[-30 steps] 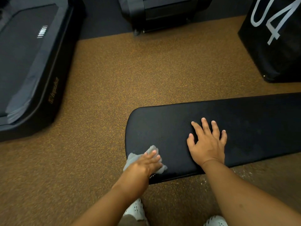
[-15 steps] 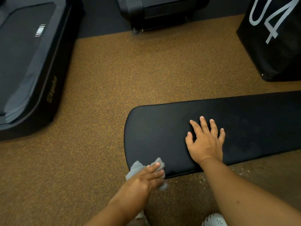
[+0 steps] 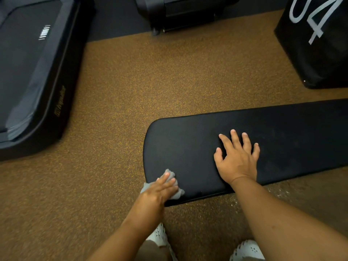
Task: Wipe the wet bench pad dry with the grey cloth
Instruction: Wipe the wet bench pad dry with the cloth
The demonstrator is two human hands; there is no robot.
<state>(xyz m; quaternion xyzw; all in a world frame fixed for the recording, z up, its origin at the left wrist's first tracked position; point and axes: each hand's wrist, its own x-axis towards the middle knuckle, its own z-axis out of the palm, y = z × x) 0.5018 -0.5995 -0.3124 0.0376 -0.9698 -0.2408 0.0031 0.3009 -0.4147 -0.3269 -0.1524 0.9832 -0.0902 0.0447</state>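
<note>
A long black bench pad (image 3: 293,132) runs from the middle of the view to the right edge, its rounded end at the left. My left hand (image 3: 160,189) presses a small crumpled grey cloth (image 3: 178,194) onto the pad's near left corner; most of the cloth is hidden under my fingers. My right hand (image 3: 236,157) lies flat on the pad with fingers spread and holds nothing. Faint dull smears show on the pad to the right of that hand.
Brown speckled rubber floor (image 3: 150,81) surrounds the bench. A black treadmill (image 3: 32,76) lies at the left, another black machine base (image 3: 180,10) at the top, and a black box marked 04 (image 3: 316,38) at the upper right. My white shoes (image 3: 159,236) are below the pad.
My left hand with the cloth slid off toward the pad's near edge, then came back up onto the near left corner. My right hand stayed flat in place.
</note>
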